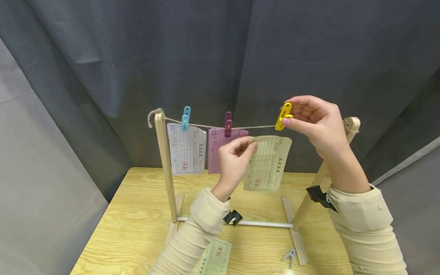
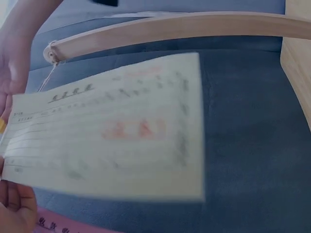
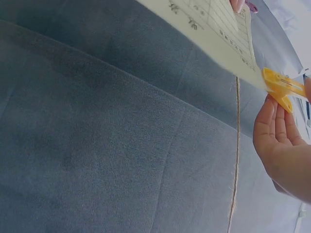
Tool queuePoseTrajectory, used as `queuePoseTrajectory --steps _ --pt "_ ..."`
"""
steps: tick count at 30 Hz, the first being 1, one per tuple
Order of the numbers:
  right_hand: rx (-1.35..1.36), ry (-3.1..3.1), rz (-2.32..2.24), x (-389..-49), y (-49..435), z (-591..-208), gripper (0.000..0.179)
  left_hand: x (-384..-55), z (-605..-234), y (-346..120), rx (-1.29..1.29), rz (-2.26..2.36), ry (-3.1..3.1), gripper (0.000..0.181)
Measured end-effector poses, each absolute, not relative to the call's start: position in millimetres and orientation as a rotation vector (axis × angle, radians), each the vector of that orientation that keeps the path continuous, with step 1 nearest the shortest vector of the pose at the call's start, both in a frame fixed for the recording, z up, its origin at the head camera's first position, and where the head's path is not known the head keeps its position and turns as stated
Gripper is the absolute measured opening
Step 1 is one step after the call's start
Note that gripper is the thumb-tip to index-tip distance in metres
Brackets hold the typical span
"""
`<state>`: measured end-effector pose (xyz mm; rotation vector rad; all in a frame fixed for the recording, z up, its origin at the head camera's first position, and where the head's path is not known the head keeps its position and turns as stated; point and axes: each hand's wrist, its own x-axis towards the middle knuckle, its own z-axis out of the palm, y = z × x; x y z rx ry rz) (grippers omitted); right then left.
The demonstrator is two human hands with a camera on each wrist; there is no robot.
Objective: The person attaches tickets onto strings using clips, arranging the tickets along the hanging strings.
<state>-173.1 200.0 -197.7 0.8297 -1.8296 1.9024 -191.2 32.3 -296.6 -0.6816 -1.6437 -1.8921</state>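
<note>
My left hand (image 1: 235, 160) pinches a pale green receipt slip (image 1: 269, 164) by its upper left corner, just under the twine (image 1: 256, 126). In the left wrist view the slip (image 2: 107, 131) spreads broad, with printed lines and a red stamp. Up at the line, my right hand (image 1: 319, 122) grips a yellow clothespin (image 1: 283, 116) between thumb and fingers, right at the twine. The right wrist view has the yellow clothespin (image 3: 279, 87) close by the slip's edge. To the left hang a white slip (image 1: 187, 152) under a blue clothespin (image 1: 186, 118) and a pink slip (image 1: 216, 149) under a purple clothespin (image 1: 228, 124).
A wooden frame with a left post (image 1: 165, 164) and a right post (image 1: 348, 131) carries the twine, joined below by a white rod (image 1: 264, 224). On the wooden table (image 1: 127, 217) lie another green slip (image 1: 218, 258) and a grey clothespin (image 1: 290, 256). Grey curtains (image 1: 192, 57) hang behind.
</note>
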Motion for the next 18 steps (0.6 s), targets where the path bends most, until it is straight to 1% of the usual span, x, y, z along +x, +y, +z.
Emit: queuePoseTrajectory --steps 3,18 --pt "0.871 -1.829 1.943 -176 201 -194 0.029 -193 -297 35 -0.665 -1.878 -1.63 0.012" --pt "0.857 -1.953 1.988 -191 195 -186 0.02 -199 -301 37 -0.613 -1.851 -1.641 0.013"
